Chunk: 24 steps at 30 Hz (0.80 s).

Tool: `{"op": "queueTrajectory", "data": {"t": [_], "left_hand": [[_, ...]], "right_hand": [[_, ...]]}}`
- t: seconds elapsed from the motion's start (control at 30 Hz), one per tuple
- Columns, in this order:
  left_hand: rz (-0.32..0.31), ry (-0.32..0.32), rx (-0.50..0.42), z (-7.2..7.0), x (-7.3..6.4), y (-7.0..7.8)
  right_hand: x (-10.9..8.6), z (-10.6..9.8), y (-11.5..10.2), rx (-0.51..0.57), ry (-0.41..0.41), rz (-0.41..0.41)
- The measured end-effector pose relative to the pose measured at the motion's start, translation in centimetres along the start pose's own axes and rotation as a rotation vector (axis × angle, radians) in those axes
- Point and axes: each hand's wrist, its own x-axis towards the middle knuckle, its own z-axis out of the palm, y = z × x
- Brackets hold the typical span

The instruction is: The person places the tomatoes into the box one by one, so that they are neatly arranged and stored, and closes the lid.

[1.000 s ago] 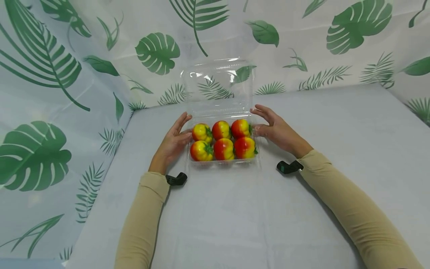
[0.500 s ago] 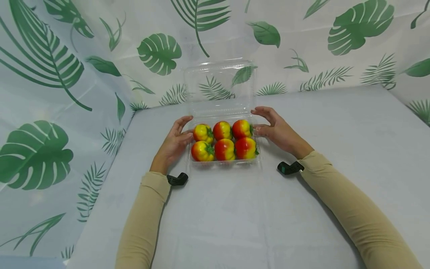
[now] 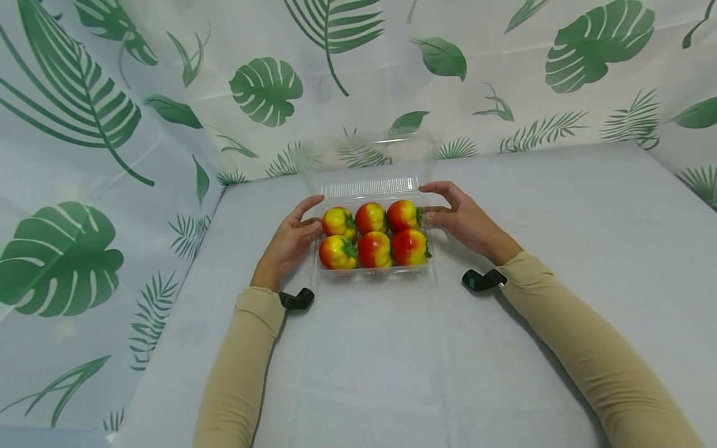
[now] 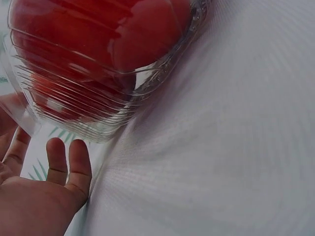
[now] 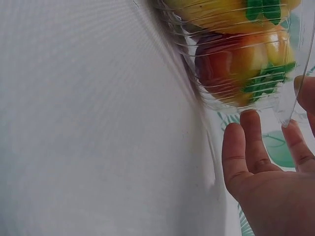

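A clear plastic clamshell container stands on the table with several red-and-yellow bell peppers in two rows. Its lid is raised at the far side. At the left side, my left hand holds the rim near the back corner, index finger at the hinge. My right hand does likewise on the right side. Seen from the right wrist, thumb and a fingertip meet at the rim, with two other fingers straight below the ridged wall. Plastic and thumb partly hide the left hand's grip.
A pale cloth covers the table. Behind and to the left hangs a white curtain printed with green leaves. Each wrist carries a small black camera.
The lid's top edge has come down and looks wider, tilting towards me. Both index fingers have bent slightly downward at the back corners. The peppers and tray stay in place.
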Motion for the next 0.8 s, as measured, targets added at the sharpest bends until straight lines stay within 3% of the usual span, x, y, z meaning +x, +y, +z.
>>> {"op": "queueTrajectory", "data": {"t": [0.23,0.5,0.8], "left_hand": [[0.068,0.018,0.012,-0.08,-0.02,-0.24],[0.128,0.070,0.056,0.02,-0.01,-0.56],[0.180,0.159,0.184,0.01,-0.14,-0.43]], "right_hand": [[-0.08,0.01,0.02,0.019,0.004,0.001],[-0.15,0.12,0.10,-0.031,0.014,-0.004],[-0.32,0.25,0.01,-0.098,0.028,0.028]]}}
